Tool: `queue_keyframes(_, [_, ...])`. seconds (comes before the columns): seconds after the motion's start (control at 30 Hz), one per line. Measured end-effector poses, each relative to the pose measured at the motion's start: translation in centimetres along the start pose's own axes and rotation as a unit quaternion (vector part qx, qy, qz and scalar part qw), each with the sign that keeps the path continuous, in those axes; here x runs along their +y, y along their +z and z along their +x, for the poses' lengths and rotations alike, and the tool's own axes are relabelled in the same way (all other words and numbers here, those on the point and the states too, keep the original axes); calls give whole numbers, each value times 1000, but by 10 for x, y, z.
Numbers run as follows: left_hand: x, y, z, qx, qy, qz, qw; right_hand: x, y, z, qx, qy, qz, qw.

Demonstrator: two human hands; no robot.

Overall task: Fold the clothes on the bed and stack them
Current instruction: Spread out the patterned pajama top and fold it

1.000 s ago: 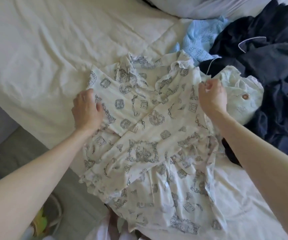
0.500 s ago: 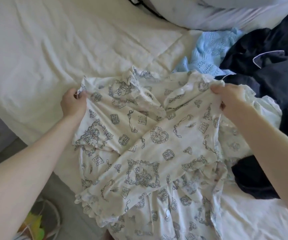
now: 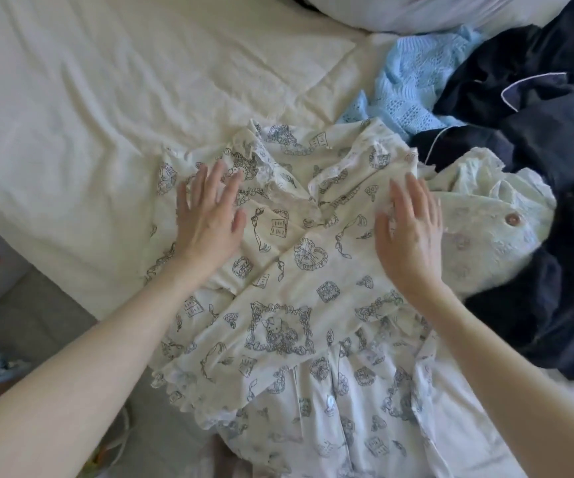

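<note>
Clothes lie on the bed [image 3: 89, 98], and the one in the middle is a cream printed shirt [image 3: 289, 294] with little drawings of hearts, bows, books and a puppy in a frame. No words can be read on it. It lies near the edge of the bed, and its lower part hangs over the side.

Both hands lie flat on the shirt with fingers straight and spread. The left hand [image 3: 208, 215] presses on the shirt's left shoulder part. The right hand [image 3: 409, 225] presses on the right side, close to the collar. One sleeve is folded across the front, between the two hands.

Just to the right of the right hand lies a pale cream top [image 3: 485, 229] with a round brown button [image 3: 514, 219]. Behind it is a light blue knit [image 3: 413, 84] with small holes in it. A big heap of dark navy clothes [image 3: 561, 167] with thin white trim fills the right side. A white pillow [image 3: 433, 12] sits at the top. Grey floor [image 3: 37, 312] shows at the lower left.
</note>
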State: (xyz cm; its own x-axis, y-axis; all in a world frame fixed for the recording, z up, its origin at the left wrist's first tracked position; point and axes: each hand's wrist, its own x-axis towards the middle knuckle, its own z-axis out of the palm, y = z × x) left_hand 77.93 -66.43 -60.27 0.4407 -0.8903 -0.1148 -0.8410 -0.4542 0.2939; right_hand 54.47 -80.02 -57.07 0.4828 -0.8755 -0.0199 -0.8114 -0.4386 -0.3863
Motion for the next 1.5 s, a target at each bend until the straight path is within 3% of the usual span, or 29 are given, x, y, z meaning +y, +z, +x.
queue_keyframes(0.2, [62, 51, -157, -82, 18, -68, 994, 19, 13, -149, 5, 74, 37, 997])
queue_keyframes(0.37, [79, 66, -226, -167, 28, -25, 985, 65, 5, -208, -78, 332, 51, 939])
queue_keyframes(0.5, [79, 71, -220, -174, 19, -6, 985, 95, 7, -194, -117, 332, 119, 928])
queue_keyframes(0.57, [78, 74, -217, -176, 19, 11, 984, 107, 5, -181, -71, 341, 184, 919])
queue_keyframes(0.67, [76, 80, -218, -189, 15, 33, 981, 127, -2, -176, -15, 398, 231, 888])
queue_keyframes(0.8, [72, 77, -232, -176, 31, 6, 984, 139, -4, -203, -63, 479, 251, 839])
queue_keyframes(0.97, [53, 60, -273, -114, 31, -119, 986, 122, 1, -271, -88, 434, 193, 876])
queue_keyframes(1.07, [30, 55, -293, -79, -67, -166, 981, 114, 4, -305, -126, 432, 195, 871])
queue_keyframes(1.13, [16, 60, -302, -60, -205, -209, 954, 113, 4, -312, -125, 431, 200, 871])
queue_keyframes(1.17, [12, 65, -305, -58, -300, -246, 920, 115, 3, -314, -118, 436, 197, 870])
queue_keyframes(1.2, [10, 70, -308, -65, -403, -295, 864, 118, 2, -317, -112, 440, 189, 871])
queue_keyframes(1.27, [9, 81, -316, -109, -559, -406, 715, 128, -2, -323, -110, 452, 157, 871])
queue_keyframes(1.3, [10, 87, -320, -131, -593, -445, 658, 134, -4, -326, -110, 452, 141, 874])
queue_keyframes(1.33, [10, 92, -324, -144, -603, -468, 630, 140, -6, -329, -109, 446, 125, 879])
queue_keyframes(1.37, [9, 97, -325, -146, -597, -479, 626, 146, -8, -330, -106, 436, 108, 887])
queue_keyframes(1.5, [1, 115, -317, -115, -546, -477, 679, 160, -7, -325, -78, 394, 52, 914])
